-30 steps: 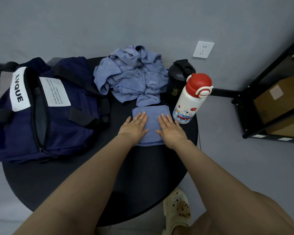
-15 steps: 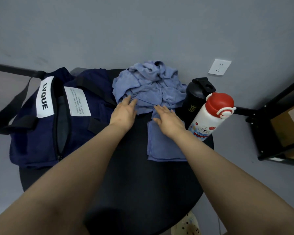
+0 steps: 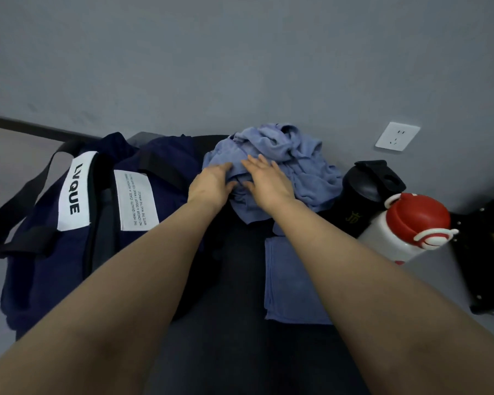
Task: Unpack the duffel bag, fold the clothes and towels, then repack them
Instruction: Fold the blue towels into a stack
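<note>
Navy fabric duffel bag with white "LVQUE" label panels: lies on the round black desk to the left of both hands, unzipped as far as can be told, black straps trailing further left.

Left hand: rests on the near left edge of the heap, fingers curving down into the cloth; whether they have gathered a fold cannot be told.

Crumpled pale-blue towelling heap: sits directly under and beyond the hands, at the far side of the desk against the grey wall. No clear long axis; it spreads mostly rightward from the hands. Both hands reach it about equally; the right covers more of it.

Right hand: laid on the heap just beside the left, fingers spread and fairly straight, pressing or feeling the cloth, not pinching.

Folded pale-blue towel, flat rectangle: lies nearer than the hands, under the right forearm, long axis running away from the person.

Black lidded shaker bottle and white bottle with red cap: stand right of the hands, close beside each other.

Judgement: one piece folded; the heap is next to be lifted and spread.
</note>
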A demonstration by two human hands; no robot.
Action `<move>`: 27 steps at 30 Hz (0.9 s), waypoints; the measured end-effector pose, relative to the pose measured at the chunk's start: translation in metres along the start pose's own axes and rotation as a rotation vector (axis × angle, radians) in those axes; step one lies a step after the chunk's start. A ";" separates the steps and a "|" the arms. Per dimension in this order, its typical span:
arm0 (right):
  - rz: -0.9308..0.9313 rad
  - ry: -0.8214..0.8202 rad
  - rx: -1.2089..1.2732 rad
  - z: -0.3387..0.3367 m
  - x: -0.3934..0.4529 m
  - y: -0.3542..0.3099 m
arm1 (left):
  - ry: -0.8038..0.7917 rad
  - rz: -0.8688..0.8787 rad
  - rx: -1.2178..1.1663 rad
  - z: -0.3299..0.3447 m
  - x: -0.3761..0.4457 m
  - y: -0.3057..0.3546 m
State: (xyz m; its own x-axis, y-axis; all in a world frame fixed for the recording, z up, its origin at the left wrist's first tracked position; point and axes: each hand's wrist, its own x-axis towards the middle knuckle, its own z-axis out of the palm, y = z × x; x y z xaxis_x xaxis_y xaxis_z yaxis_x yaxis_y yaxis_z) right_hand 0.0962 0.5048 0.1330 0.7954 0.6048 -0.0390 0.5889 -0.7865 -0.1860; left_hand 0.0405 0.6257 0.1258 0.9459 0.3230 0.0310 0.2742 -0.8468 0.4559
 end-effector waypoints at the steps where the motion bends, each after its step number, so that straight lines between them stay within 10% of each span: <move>1: -0.012 0.033 -0.018 0.002 0.005 0.000 | 0.010 -0.026 -0.008 0.001 0.001 0.001; 27: 0.114 0.543 0.625 -0.132 -0.051 -0.043 | 0.223 0.057 -0.595 -0.133 -0.064 0.052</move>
State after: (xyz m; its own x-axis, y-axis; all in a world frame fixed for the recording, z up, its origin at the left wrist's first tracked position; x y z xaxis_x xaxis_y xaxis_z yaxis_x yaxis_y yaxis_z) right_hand 0.0495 0.4912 0.2723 0.8979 0.2559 0.3581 0.4402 -0.5279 -0.7264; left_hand -0.0287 0.6168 0.2660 0.8795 0.4192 0.2252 0.0207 -0.5065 0.8620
